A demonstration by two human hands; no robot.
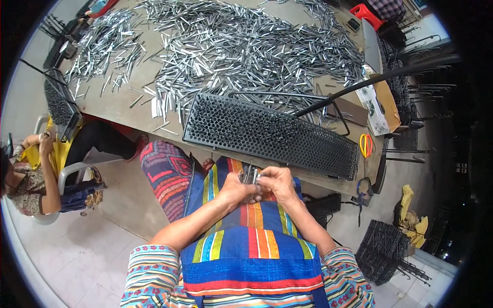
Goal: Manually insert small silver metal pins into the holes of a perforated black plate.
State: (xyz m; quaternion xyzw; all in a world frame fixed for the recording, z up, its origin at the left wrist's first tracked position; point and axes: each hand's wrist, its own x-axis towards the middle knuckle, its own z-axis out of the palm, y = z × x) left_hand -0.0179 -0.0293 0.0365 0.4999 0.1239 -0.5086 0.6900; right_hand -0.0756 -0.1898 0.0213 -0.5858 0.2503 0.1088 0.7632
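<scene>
Over my lap, my left hand [235, 190] is closed around a small bundle of thin metal strips [250, 175], their ends sticking up past the fingers. My right hand [280, 184] meets it from the other side, thumb and fingertips pinched at the strips. Exactly how many the right fingers grip is hidden. Just beyond both hands, a long black rack [267, 132] full of round holes lies tilted along the table's near edge. Behind the rack spreads a wide heap of loose silvery strips [246, 46].
Orange-handled scissors [365, 146] lie at the table's right end, near an opened cardboard box [386, 102]. A black bar [380, 78] crosses above the rack. At left sits another person [38, 174] with a similar rack [61, 105]. More black racks [382, 251] stand on the right floor.
</scene>
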